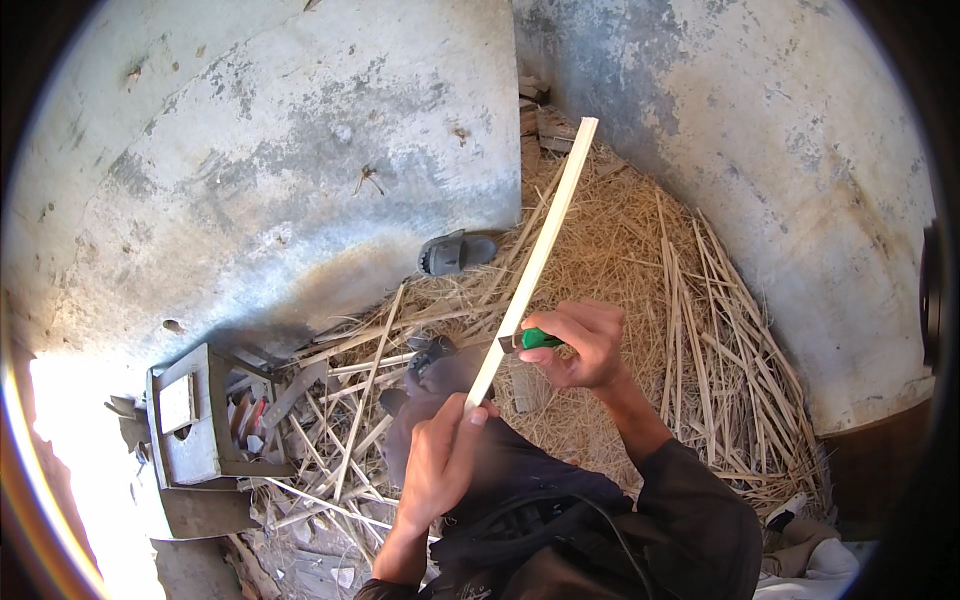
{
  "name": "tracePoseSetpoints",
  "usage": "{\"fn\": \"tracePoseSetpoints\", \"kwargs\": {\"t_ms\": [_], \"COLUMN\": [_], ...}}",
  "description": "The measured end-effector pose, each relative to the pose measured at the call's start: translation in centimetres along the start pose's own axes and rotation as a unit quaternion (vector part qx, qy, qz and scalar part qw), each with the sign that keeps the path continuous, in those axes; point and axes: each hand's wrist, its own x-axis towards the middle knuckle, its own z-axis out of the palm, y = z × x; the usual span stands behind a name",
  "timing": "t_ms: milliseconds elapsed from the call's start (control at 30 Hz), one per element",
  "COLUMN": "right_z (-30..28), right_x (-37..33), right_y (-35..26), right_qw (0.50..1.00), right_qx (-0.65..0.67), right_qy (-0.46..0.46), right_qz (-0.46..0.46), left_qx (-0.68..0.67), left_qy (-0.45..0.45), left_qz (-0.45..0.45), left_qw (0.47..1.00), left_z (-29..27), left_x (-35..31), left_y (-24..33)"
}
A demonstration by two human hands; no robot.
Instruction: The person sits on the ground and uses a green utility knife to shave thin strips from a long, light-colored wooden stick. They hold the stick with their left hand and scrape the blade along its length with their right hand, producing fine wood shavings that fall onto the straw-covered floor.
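A long pale strip of split wood or cane [548,235] slants up and away in front of me. Its near end is pinched in my left hand [442,458], thumb along the top. My right hand [585,342] is wrapped round a green-handled utility knife [540,339]. The knife's short blade meets the strip's right edge, a little beyond my left hand. How deep the blade sits in the strip, I cannot tell. The strip's far end is free in the air above the shavings.
Straw-like shavings [610,230] cover the floor between two worn walls. Several thin strips [700,340] lie piled at the right, more at the left. A grey sandal [456,254] rests by the left wall. An open-sided box [200,420] holding small items stands at left.
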Motion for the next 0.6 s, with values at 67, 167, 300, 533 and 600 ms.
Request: {"fn": "tracePoseSetpoints", "kwargs": {"t_ms": [67,167,300,533,600], "right_z": [-0.3,-0.3,-0.5,-0.2,-0.5], "right_x": [0.3,0.2,0.1,-1.0,-0.7], "right_y": [-0.1,0.2,2.1,5.7,6.9], "right_qw": [1.000,1.000,0.997,0.994,0.991], "right_qx": [-0.009,0.000,0.029,0.032,0.027], "right_qy": [-0.014,-0.010,0.027,0.056,0.071], "right_qz": [-0.002,0.001,0.060,0.092,0.110], "left_qx": [0.001,0.006,0.007,0.015,0.012], "left_qy": [0.003,0.003,-0.008,-0.012,-0.008], "left_qz": [0.003,0.007,-0.023,-0.027,-0.028], "left_qw": [1.000,1.000,1.000,0.999,0.999], "left_z": [0.0,-0.2,-0.2,-0.3,-0.1], "left_x": [-0.1,-0.2,-0.9,-1.7,-2.3], "left_y": [0.0,-0.4,-0.8,-2.1,-2.5]}}
